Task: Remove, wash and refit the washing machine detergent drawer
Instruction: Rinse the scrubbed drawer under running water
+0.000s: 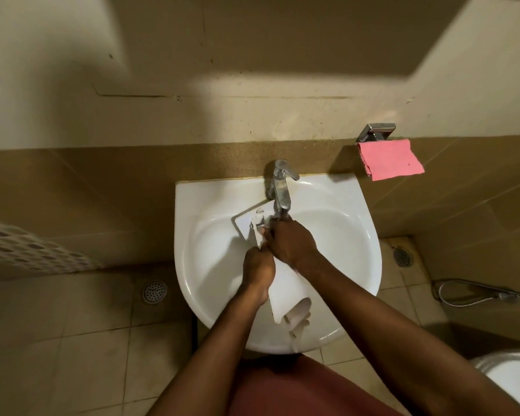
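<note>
Washing at sink (357, 223) | drawer (285, 292) slants across basin | left grip (257, 273) curled round its mid edge, right grip (291, 243) wrapped on upper end | tap (279, 187) just above that end | we judge: light, stiff plastic, wet + slick; hold side walls w/ both.

Qty 1 ea.: white ceramic wash basin (192, 205), chrome mixer tap (281, 187), white plastic detergent drawer (285, 289), pink rectangular cloth (391, 160), chrome wall holder (376, 132), grey flexible metal hose (475, 300). Qty 2: round metal floor drains, left drain (154, 291) & right drain (402, 256); bare hands, left hand (258, 270) & right hand (291, 243).
</note>
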